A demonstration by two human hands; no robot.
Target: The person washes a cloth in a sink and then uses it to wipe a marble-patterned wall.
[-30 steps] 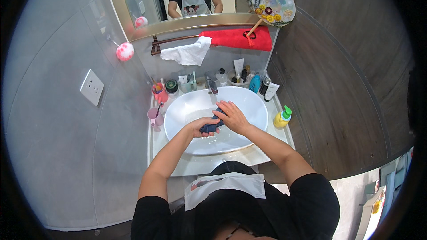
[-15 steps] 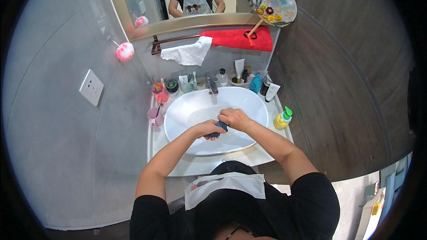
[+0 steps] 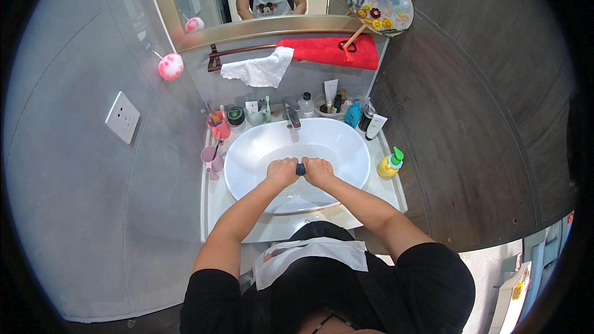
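Over the white oval washbasin [image 3: 244,154], my left hand [image 3: 282,172] and my right hand [image 3: 318,171] are closed like fists, side by side. Both grip a bunched dark blue cloth [image 3: 301,169]; only a short piece shows in the gap between them, and the rest is hidden inside my fingers. What sort of cloth it is I cannot make out. Water lies in the bottom of the basin below my hands. Behind them, at the basin's far rim, stands the metal tap [image 3: 292,114].
Left of the basin are a pink mug [image 3: 211,161], a red cup [image 3: 219,127] and a dark-lidded jar [image 3: 236,117]. A yellow pump bottle [image 3: 390,164] stands right. Bottles and tubes line the back. A white cloth [image 3: 260,68] and red towel [image 3: 315,51] hang under the mirror.
My hands have gone from one above the other to level side by side. The left has turned knuckles up, and less of the blue cloth shows between them.
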